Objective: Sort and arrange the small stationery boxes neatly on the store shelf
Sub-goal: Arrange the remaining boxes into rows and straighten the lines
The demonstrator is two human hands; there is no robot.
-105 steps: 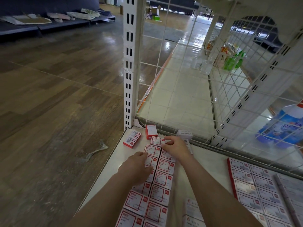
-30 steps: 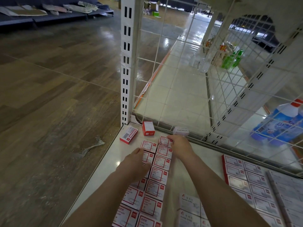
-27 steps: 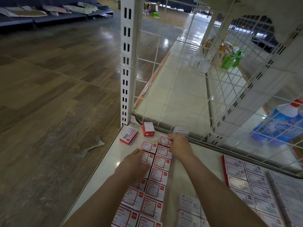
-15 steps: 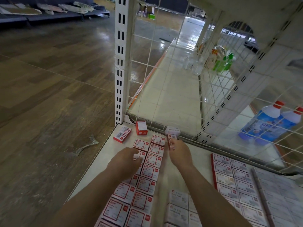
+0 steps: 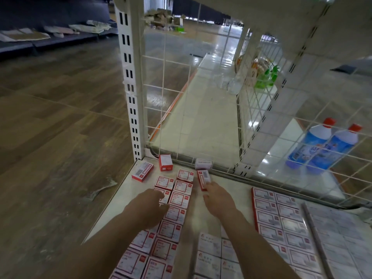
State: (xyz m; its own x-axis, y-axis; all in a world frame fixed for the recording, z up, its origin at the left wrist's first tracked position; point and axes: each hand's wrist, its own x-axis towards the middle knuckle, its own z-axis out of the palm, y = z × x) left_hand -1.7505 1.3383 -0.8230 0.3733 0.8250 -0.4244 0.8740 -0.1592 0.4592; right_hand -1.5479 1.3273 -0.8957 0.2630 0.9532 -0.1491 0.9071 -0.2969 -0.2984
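Two rows of small red-and-white stationery boxes (image 5: 179, 196) run down the white shelf (image 5: 124, 196). My left hand (image 5: 148, 204) rests with curled fingers on the left row. My right hand (image 5: 216, 197) pinches one box (image 5: 203, 178) at its near end, tilted on its edge beside the right row. Loose boxes lie by the back corner: one flat with its barcode up (image 5: 142, 171), one upright red box (image 5: 165, 162), and a pale box (image 5: 203, 163) against the wire grid.
A slotted white upright post (image 5: 131, 93) and a wire grid (image 5: 181, 101) bound the shelf's back. More boxes fill the right side (image 5: 277, 218) and the front (image 5: 209, 250). Blue bottles (image 5: 322, 148) stand behind the grid. Wooden floor lies to the left.
My right hand has drawn back from the top of the right row and now pinches a single box turned on its edge. My left hand stays on the left row. The view shifted.
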